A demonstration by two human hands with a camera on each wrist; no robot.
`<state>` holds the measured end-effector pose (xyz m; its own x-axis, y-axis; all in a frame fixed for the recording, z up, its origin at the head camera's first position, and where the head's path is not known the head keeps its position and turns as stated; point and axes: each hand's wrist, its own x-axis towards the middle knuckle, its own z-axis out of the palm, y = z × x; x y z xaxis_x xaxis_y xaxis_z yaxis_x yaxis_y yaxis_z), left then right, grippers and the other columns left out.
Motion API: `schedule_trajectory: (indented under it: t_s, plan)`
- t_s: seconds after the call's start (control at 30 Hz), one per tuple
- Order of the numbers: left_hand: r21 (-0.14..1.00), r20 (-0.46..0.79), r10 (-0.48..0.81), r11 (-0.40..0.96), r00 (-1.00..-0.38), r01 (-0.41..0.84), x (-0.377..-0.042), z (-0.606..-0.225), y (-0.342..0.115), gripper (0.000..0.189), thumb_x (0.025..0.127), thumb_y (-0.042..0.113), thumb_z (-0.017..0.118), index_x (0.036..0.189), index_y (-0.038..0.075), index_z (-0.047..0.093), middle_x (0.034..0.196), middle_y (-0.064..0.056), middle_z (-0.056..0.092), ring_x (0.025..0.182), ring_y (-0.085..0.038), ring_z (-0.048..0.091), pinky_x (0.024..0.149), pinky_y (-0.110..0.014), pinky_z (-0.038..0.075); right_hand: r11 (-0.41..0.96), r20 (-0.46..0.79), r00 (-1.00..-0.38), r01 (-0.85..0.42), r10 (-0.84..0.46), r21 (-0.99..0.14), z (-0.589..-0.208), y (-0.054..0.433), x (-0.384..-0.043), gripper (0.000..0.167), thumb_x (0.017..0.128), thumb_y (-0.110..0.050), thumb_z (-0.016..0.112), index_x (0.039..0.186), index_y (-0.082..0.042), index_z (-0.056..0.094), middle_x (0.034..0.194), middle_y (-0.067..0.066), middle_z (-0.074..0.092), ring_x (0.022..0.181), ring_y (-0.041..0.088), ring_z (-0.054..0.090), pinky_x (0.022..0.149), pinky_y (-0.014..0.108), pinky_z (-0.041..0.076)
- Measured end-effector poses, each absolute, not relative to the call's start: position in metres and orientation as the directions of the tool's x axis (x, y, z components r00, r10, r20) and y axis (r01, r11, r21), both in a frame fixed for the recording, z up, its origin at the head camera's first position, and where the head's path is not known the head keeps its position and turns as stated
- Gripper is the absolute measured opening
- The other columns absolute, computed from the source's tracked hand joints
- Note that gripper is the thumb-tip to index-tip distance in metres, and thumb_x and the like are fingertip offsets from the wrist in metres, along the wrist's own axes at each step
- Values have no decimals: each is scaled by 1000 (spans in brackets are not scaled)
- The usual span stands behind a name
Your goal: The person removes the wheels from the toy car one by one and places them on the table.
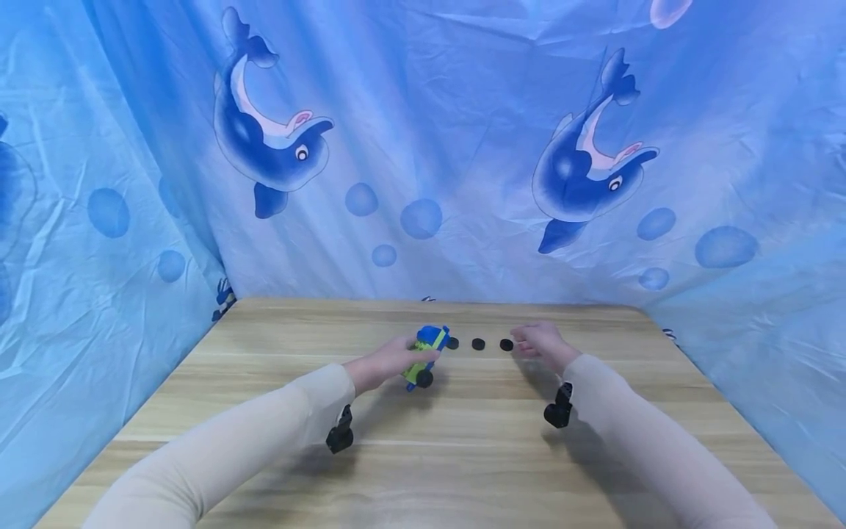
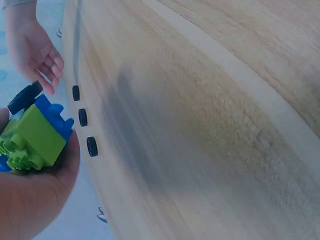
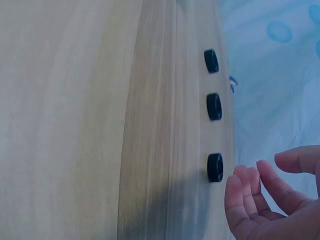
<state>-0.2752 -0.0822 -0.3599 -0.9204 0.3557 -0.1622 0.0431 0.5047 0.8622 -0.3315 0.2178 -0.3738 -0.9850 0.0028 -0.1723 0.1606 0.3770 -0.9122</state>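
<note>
My left hand (image 1: 391,361) grips a blue and lime-green toy car (image 2: 41,131) built from chunky blocks, held above the table. One black wheel (image 1: 424,378) shows on the side of the car turned toward me in the head view. Three loose black wheels lie in a row on the tabletop: a left one (image 1: 453,343), a middle one (image 1: 478,344) and a right one (image 1: 506,344). Beside the right wheel is my right hand (image 1: 543,344), its fingers loosely bent with nothing between them. In the right wrist view the fingertips (image 3: 234,184) are close to the nearest wheel (image 3: 215,167).
The wood-grain table (image 1: 436,455) ends at a far edge just behind the wheels. A blue cloth (image 1: 476,147) printed with dolphins and bubbles hangs behind it and along both sides. Small black cameras (image 1: 340,432) are strapped to both wrists.
</note>
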Motion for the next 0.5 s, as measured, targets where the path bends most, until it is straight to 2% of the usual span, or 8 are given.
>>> schedule_trajectory:
  t_s: [0.13, 0.27, 0.37, 0.5]
  plan:
    - [862, -181, 433, 503, -883, 70, -275, -359, -81, 70, 94, 43, 60, 147, 5, 36, 143, -14, 49, 131, -31, 46, 108, -50, 37, 371, -189, -981, 159, -46, -915, -370, 213, -324, 45, 97, -15, 55, 132, 12, 48, 123, 28, 59, 76, 10, 61, 84, 32, 55]
    - [855, -197, 463, 513, -864, 80, -273, -359, -80, 81, 94, 45, 58, 154, 5, 20, 158, -17, 26, 145, -35, 26, 115, -53, 25, 364, -194, -977, 148, -92, -920, -369, 207, -316, 45, 98, -16, 55, 133, 10, 49, 126, 28, 58, 78, 12, 62, 86, 35, 55]
    - [834, -194, 443, 544, -875, 91, -273, -358, -79, 89, 93, 49, 58, 155, 4, 13, 160, -17, 17, 147, -35, 18, 117, -53, 21, 354, -185, -976, 134, -113, -926, -368, 201, -311, 42, 98, -16, 55, 131, 10, 51, 126, 29, 56, 86, 18, 63, 88, 36, 54]
    - [816, -185, 432, 568, -883, 107, -274, -357, -79, 87, 93, 51, 56, 153, 2, 17, 154, -21, 30, 142, -36, 31, 113, -53, 29, 349, -179, -972, 116, -152, -930, -365, 192, -304, 38, 98, -12, 53, 129, 9, 54, 129, 30, 55, 92, 21, 64, 92, 38, 53]
